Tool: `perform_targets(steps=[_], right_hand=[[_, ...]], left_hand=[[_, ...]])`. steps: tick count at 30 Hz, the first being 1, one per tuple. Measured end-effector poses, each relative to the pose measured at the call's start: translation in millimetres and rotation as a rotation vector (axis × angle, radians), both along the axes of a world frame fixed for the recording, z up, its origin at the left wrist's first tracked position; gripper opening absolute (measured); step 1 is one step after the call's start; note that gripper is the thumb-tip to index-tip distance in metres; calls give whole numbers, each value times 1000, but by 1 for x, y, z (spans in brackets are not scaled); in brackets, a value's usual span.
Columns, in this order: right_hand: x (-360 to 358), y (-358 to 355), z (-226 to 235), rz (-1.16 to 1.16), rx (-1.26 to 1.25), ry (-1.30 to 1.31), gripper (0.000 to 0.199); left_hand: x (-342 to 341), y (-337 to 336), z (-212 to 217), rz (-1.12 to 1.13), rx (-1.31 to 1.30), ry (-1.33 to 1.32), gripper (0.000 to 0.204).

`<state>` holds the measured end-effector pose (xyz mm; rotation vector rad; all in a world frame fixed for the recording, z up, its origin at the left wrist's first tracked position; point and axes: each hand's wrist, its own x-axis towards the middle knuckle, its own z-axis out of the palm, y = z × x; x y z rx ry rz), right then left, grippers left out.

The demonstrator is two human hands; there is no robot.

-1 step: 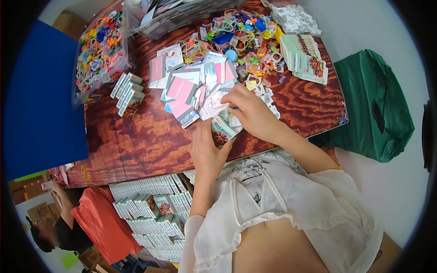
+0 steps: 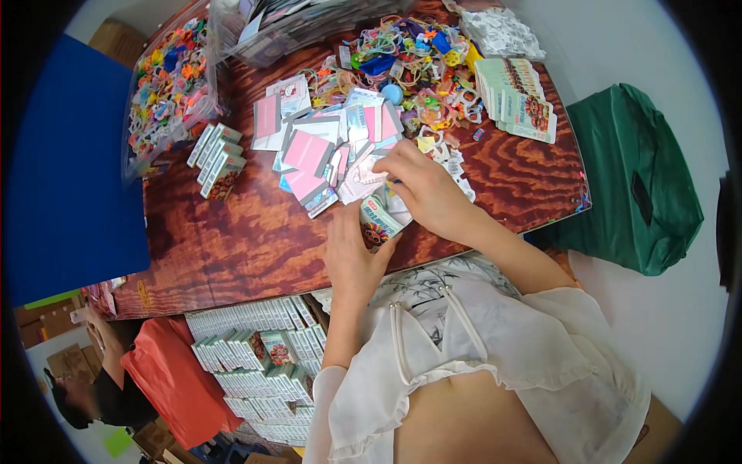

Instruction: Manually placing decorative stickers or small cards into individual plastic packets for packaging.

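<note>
Table [image 2: 224, 243]: red-brown wood grain swirling right across the top, edges bowing in the lens, and it commands the middle!
Wall [image 2: 618, 46]: plain, pale, sweeping up the right side.
Blue panel [image 2: 69, 178]: big, flat, hugging the table's left edge.
Green fabric [image 2: 634, 178]: dark, creased, bulging beside the table's right edge.
Cartons [image 2: 71, 365]: brown cardboard, crowding the lower left.
Light: bright, spread evenly across the tabletop.

The left hand [image 2: 352, 247] hides part of the box [image 2: 377, 222]. What the right hand [image 2: 413, 179] pinches, if anything, is unclear. The top edge cuts off the far bin [image 2: 297, 40]. Many trinkets [image 2: 421, 58] beyond are too small to tell apart.
</note>
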<state>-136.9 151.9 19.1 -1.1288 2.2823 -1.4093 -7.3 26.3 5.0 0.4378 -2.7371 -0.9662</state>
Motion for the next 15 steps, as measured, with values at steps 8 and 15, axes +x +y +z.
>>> perform_targets(steps=[8, 15], right_hand=[[23, -5, 2, 25, -155, -38, 43], [24, 7, 0, -51, -104, 218, 46]], left_hand=[[0, -1, -4, 81, 66, 70, 70], [0, -1, -13, 126, 171, 107, 71]])
